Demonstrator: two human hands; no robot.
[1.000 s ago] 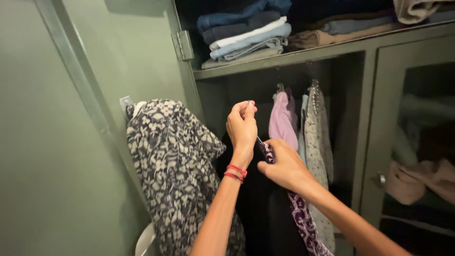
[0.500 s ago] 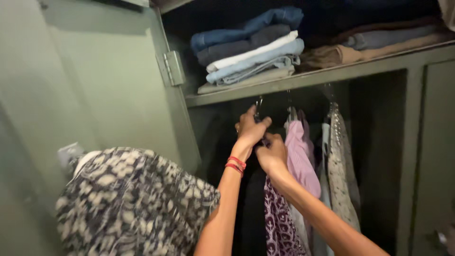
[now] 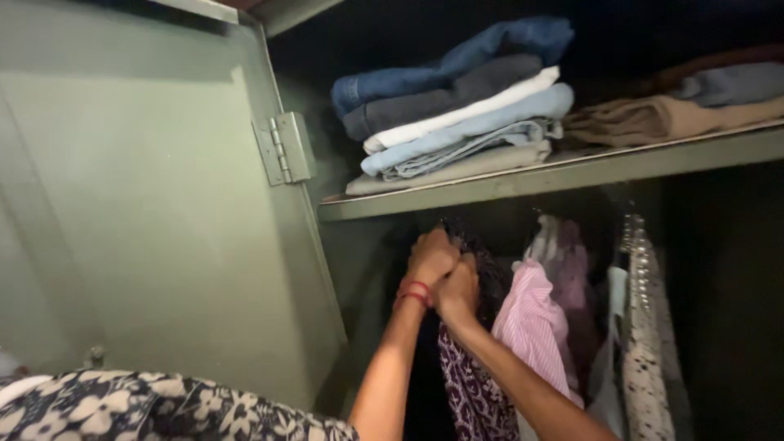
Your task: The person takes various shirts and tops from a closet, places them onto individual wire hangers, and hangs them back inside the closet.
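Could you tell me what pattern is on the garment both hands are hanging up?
Dark purple garment with a small white print, seen in the head view.

Above the hands: green metal shelf close overhead.
Right of hands: pink striped hanging garment just beside, crowding the rail.
Left of hands: dark open gap, then green metal wardrobe door.

Dim overall, lit from the front left. Deep shadow inside the wardrobe. Slightly soft, grainy throughout.
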